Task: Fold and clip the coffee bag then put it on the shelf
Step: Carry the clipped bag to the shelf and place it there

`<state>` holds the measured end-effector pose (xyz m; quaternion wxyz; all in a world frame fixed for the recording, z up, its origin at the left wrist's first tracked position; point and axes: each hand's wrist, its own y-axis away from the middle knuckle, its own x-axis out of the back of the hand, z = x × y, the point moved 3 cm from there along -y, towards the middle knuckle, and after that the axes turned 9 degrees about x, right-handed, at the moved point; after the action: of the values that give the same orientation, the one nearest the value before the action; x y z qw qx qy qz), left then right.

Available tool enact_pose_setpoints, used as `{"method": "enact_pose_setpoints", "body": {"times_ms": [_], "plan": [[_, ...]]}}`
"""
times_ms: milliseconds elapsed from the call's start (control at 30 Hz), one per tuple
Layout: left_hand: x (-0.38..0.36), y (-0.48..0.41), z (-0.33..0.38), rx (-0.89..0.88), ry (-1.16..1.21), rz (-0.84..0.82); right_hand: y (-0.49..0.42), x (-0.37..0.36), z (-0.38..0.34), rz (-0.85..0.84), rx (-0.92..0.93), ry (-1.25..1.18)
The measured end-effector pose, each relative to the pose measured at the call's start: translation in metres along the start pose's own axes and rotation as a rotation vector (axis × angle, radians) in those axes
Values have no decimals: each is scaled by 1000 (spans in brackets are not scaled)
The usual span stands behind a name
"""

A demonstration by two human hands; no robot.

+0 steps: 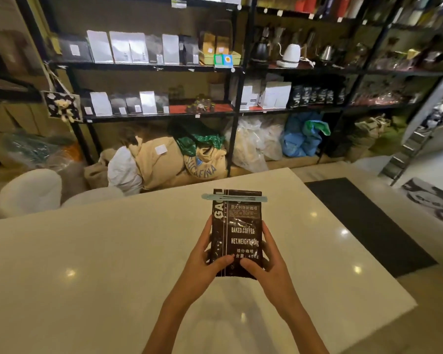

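A dark brown coffee bag (237, 226) with white lettering is held upright above the white table (113, 251). A pale blue clip (234, 198) lies straight across its folded top. My left hand (206, 259) grips the bag's lower left side with the thumb on the front. My right hand (265, 261) grips the lower right side the same way. Beyond the table stands a black metal shelf (151, 66) filled with bags.
The shelf rows hold white, silver and black bags (128, 48), kettles (289, 56) and boxes. Burlap and plastic sacks (164, 159) lie on the floor under the shelf. A white stool (30, 191) stands at the left. A black floor mat (368, 223) lies to the right of the table.
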<state>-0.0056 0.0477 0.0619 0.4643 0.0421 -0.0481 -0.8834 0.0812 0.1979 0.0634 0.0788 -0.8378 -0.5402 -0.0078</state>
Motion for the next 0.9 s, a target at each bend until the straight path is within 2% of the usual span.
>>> {"method": "enact_pose_setpoints", "body": {"times_ms": [200, 467, 667, 900], "plan": [[-126, -36, 12, -1, -70, -238, 24, 122, 3, 252, -33, 40], [-367, -72, 24, -53, -169, -563, 78, 333, 0, 596, 16, 132], [-490, -89, 24, -65, -166, -688, 95, 440, 14, 669, -4, 141], [-562, -136, 12, -31, -140, -764, 72, 515, 38, 709, -37, 136]]}}
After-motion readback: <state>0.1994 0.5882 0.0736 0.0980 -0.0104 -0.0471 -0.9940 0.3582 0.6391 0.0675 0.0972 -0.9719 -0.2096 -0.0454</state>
